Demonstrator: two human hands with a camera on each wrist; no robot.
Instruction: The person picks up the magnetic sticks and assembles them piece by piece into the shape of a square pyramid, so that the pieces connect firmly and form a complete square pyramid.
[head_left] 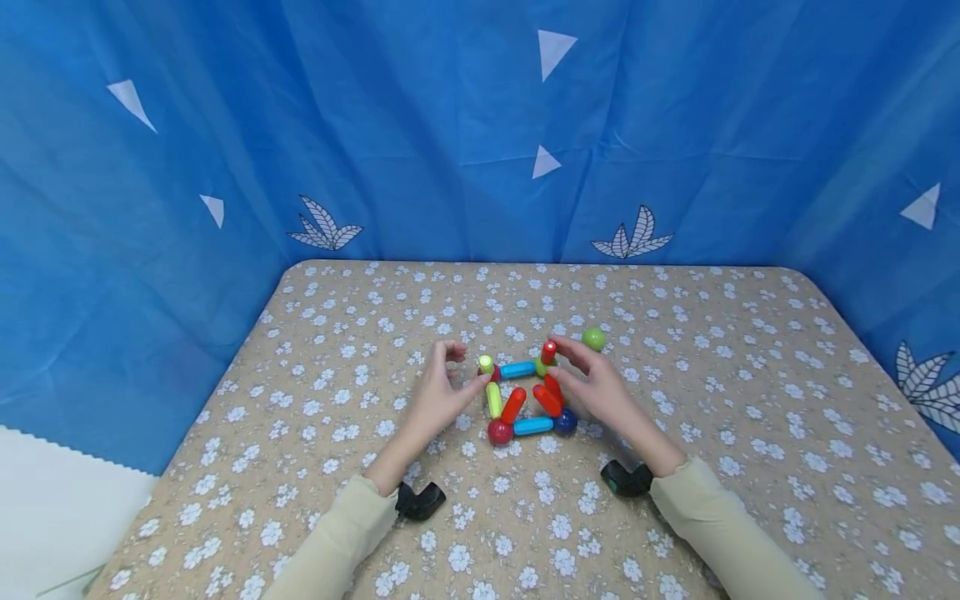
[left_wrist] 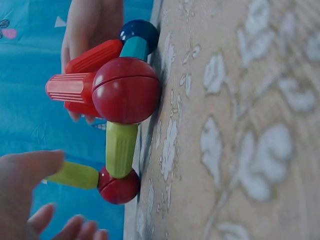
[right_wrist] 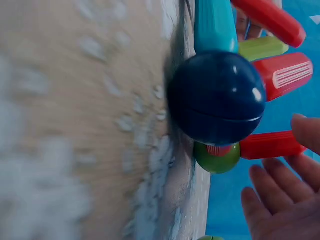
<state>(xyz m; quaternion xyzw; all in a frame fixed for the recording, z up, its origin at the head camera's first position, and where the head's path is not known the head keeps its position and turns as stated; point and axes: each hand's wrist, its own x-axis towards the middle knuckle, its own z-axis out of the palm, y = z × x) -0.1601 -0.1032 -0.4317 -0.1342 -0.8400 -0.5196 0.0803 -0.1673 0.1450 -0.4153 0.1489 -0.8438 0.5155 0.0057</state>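
Note:
On the table a ball-and-rod frame stands: a front red ball [head_left: 500,432], a navy ball [head_left: 565,422], a back red ball [left_wrist: 119,186] and a green ball [right_wrist: 218,158], joined by rods such as the front blue rod [head_left: 533,426]. Each ball also carries a rod pointing up. My left hand [head_left: 437,396] has its thumb at the upright yellow-green rod [left_wrist: 75,175], the other fingers spread apart from it. My right hand [head_left: 597,387] pinches the upright red rod [right_wrist: 272,145] on the green ball between thumb and fingers.
A loose light-green ball [head_left: 593,338] lies just behind my right hand. The flowered tablecloth [head_left: 360,333] spreads around the frame, and a blue curtain [head_left: 450,125] hangs behind the table. Dark wrist cameras, such as the left one [head_left: 422,502], sit close over the cloth.

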